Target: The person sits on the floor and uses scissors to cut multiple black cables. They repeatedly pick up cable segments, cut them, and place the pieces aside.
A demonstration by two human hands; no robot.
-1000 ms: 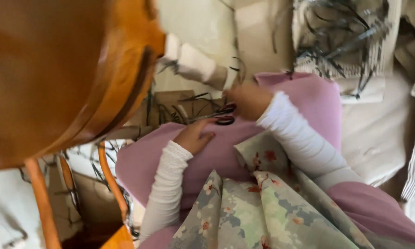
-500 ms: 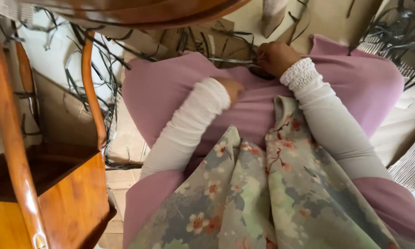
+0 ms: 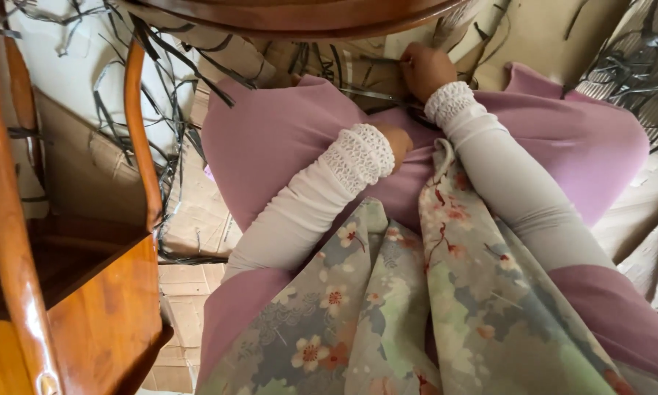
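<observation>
My right hand (image 3: 424, 69) is closed at the far edge of my lap, just under a wooden rim, on dark scissors (image 3: 369, 94) whose blades point left over the pink skirt (image 3: 270, 139). My left hand (image 3: 401, 143) rests curled in the fold of the pink skirt, mostly hidden behind its white lace cuff, so its grip is unclear. Both arms wear long white sleeves. A floral cloth (image 3: 387, 307) in green, grey and red drapes over my lap below the hands.
A brown wooden piece of furniture (image 3: 87, 314) with a curved leg (image 3: 140, 132) stands close on the left. A rounded wooden rim (image 3: 307, 14) hangs over the top. Thin black strips (image 3: 161, 51) lie scattered on flattened cardboard (image 3: 190, 219), more strips (image 3: 636, 66) at the upper right.
The view has swung down and closer to my lap. My right hand has moved further up under the wooden rim, and my left hand has slipped deeper into the skirt fold.
</observation>
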